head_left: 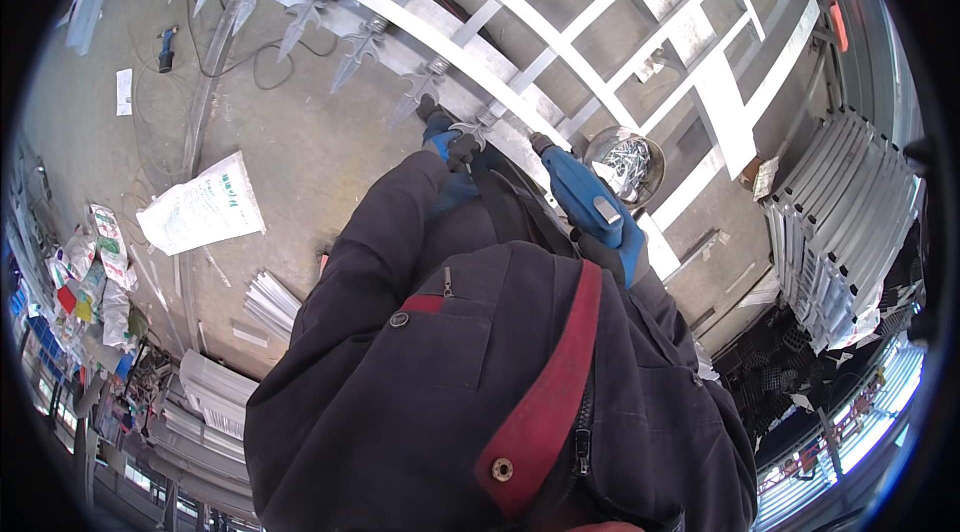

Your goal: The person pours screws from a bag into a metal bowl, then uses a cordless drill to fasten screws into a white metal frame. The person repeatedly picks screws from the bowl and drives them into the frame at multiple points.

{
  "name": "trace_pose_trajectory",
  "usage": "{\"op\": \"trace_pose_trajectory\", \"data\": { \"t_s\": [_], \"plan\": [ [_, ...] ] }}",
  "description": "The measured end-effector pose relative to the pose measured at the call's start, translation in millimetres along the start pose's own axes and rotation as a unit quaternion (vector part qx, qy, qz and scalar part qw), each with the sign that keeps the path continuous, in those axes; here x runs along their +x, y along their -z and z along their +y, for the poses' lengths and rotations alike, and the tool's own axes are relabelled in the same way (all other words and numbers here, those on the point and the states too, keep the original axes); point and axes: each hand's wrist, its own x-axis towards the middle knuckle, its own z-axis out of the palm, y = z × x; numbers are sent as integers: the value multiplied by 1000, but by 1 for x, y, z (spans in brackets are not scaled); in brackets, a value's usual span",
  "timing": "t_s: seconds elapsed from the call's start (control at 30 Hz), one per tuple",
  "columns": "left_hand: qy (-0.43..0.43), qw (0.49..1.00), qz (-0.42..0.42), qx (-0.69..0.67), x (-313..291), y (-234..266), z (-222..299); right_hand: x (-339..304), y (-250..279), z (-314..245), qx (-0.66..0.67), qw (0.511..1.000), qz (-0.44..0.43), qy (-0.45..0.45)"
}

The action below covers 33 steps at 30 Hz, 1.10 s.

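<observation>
My right hand (628,250), in a blue and dark glove, is closed around the handle of a blue power drill (580,190). The drill's chuck points at the lower white rail of a metal fence panel (400,17). Just left of the chuck, my gloved left hand (459,151) is closed at a grey spear-shaped finial (480,124) on that rail; its fingers are partly hidden. More spear-shaped finials (358,52) stick out in a row along the rail to the left. Right beside the drill, a round metal bowl (656,177) holds many screws (626,162).
A white sack (205,207) and a blue tool (167,50) with a cable lie on the floor to the left. Stacked metal panels (840,222) stand at the right. Long white profiles (215,392) lie at the lower left, near piled bags (105,272).
</observation>
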Motion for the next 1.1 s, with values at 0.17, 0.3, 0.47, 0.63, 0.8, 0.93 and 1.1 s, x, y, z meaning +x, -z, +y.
{"op": "trace_pose_trajectory", "data": {
  "t_s": [0.17, 0.3, 0.47, 0.63, 0.8, 0.93, 1.1],
  "plan": [
    [33, 998, -34, 45, 2, 1, 3, 14, 0, 17, -15, 998, -28, 60],
    [23, 998, -24, 61, 2, 4, 6, 17, -1, 23, -5, 998, -34, 52],
    [11, 999, -38, 16, 3, 1, 0, 16, -2, 15, 10, 998, -25, 56],
    [-39, 997, -17, -68, 2, -6, -14, 12, -3, 11, 53, 998, -22, 18],
    [-29, 1000, -6, 9, 10, -3, -15, 13, -1, 23, 50, 996, -11, 69],
    [-4, 1000, -23, -17, 10, 0, -9, 11, 4, 40, 2, 995, -15, 95],
    [6, 1000, -19, -18, -2, 2, 5, 16, -1, 63, -4, 996, 21, 91]
  ]
}}
